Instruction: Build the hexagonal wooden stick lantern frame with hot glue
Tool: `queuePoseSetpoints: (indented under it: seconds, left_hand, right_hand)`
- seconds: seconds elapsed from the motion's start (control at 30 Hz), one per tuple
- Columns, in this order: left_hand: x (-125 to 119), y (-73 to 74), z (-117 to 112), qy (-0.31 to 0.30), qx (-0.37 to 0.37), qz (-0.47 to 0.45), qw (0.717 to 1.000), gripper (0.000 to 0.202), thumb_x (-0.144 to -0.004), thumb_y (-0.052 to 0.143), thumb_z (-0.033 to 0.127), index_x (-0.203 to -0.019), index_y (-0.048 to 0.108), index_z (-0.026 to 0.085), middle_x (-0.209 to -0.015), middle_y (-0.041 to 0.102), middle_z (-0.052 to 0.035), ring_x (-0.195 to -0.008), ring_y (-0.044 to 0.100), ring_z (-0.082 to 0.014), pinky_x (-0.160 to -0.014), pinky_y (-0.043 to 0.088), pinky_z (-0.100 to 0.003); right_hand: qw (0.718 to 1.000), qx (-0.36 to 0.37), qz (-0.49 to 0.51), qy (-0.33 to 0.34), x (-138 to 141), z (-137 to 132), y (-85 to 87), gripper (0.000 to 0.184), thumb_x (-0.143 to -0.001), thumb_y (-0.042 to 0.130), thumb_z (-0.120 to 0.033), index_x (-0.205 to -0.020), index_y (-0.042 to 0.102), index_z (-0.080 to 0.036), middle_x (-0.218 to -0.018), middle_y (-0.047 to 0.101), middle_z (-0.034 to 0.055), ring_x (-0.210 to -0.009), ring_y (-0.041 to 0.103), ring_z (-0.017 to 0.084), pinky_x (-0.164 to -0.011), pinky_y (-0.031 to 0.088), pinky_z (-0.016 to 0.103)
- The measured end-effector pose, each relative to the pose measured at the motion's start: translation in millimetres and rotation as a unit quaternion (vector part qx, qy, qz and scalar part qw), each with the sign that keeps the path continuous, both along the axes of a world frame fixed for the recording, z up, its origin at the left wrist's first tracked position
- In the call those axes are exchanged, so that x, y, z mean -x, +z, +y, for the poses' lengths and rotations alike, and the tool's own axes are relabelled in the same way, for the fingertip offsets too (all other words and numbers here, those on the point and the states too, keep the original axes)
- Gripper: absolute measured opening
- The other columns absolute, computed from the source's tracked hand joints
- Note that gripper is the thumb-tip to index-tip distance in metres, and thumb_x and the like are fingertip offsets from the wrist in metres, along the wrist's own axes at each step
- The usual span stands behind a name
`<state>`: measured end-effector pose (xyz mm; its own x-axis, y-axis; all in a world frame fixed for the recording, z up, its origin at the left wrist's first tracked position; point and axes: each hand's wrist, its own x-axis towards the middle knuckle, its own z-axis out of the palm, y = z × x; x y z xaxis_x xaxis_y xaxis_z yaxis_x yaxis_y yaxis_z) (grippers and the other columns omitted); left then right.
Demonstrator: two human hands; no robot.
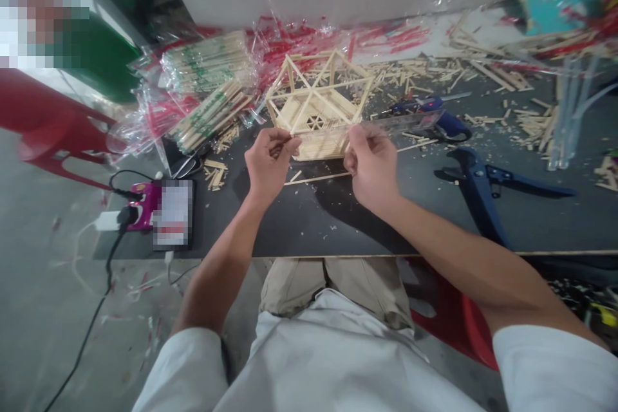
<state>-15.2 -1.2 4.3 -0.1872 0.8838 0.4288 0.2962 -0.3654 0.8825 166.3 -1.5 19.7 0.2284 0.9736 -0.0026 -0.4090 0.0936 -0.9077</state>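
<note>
A model built of thin wooden sticks [302,105], with a many-sided frame and a slatted floor, stands on the dark tabletop. Across its near side runs a clear plastic ruler [410,121], partly hard to see because it is transparent. My left hand [271,164] is closed, thumb and fingertips pinching the ruler's left end at the model's near left corner. Further along, my right hand [374,164] is closed on the ruler by the near right corner. A long thin stick [316,179] lies on the table below the model, passing behind my right hand.
Right of my hands lie a blue-handled cutter [476,183] and a blue glue gun [451,125]. Bundled sticks in plastic [207,64] and red wrappers [299,38] fill the back. A phone [174,215] and a pink power adapter [143,206] sit left. A red stool [62,135] stands beyond.
</note>
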Motion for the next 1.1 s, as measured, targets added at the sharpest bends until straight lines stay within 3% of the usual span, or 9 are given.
queuePoseSetpoints:
  seconds: [0.13, 0.33, 0.57, 0.8, 1.1]
  left_hand:
    - [-1, 8.2, -5, 0.006, -0.008, 0.002, 1.0, 0.027, -0.094, 0.076, 0.046, -0.097, 0.064, 0.022, -0.081, 0.072, 0.0014, -0.067, 0.073, -0.0112, -0.057, 0.055, -0.02]
    - [-2, 18.9, -12, 0.021, -0.006, 0.011, 1.0, 0.035, -0.092, 0.077, 0.052, -0.084, 0.062, 0.021, -0.069, 0.066, 0.0027, -0.059, 0.066, -0.0091, -0.053, 0.051, -0.019]
    - [-1, 26.2, -16, -0.131, 0.112, -0.084, 0.981, 0.047, -0.092, 0.071, 0.064, -0.086, 0.069, 0.017, -0.07, 0.072, -0.0032, -0.053, 0.066, -0.0107, -0.044, 0.051, -0.019]
    - [-1, 34.9, -17, -0.162, 0.181, -0.119, 0.963, 0.056, -0.086, 0.072, 0.072, -0.085, 0.071, 0.016, -0.065, 0.072, -0.0035, -0.049, 0.066, -0.0108, -0.043, 0.05, -0.019]
    - [-4, 39.9, -19, -0.179, 0.2, -0.15, 0.952, 0.059, -0.083, 0.074, 0.074, -0.085, 0.07, 0.016, -0.062, 0.069, -0.0021, -0.046, 0.063, -0.01, -0.042, 0.049, -0.019]
  right_hand:
    - [1.0, -0.022, -0.015, 0.0, -2, -4, 4.4, 0.064, -0.067, 0.089, -0.069, -0.071, 0.042, -0.025, -0.054, 0.044, -0.0115, -0.039, 0.04, 0.004, -0.036, 0.027, 0.021]
    - [1.0, -0.003, 0.006, 0.012, -4, -4, 9.2, 0.059, -0.071, 0.089, -0.057, -0.071, 0.039, -0.026, -0.053, 0.045, -0.0116, -0.038, 0.038, 0.004, -0.034, 0.028, 0.02]
    - [0.998, 0.02, 0.021, 0.056, -8, -1, 15.4, 0.05, -0.069, 0.088, -0.046, -0.07, 0.043, -0.025, -0.053, 0.048, -0.0109, -0.037, 0.041, 0.004, -0.033, 0.026, 0.019]
    - [0.997, 0.03, 0.025, 0.072, -8, -1, 14.9, 0.053, -0.067, 0.091, -0.045, -0.07, 0.042, -0.024, -0.053, 0.05, -0.0108, -0.038, 0.043, 0.004, -0.033, 0.028, 0.017]
    - [0.996, 0.032, 0.021, 0.086, -9, 0, 19.8, 0.058, -0.059, 0.096, -0.051, -0.067, 0.045, -0.024, -0.051, 0.051, -0.0103, -0.038, 0.043, 0.004, -0.033, 0.026, 0.017]
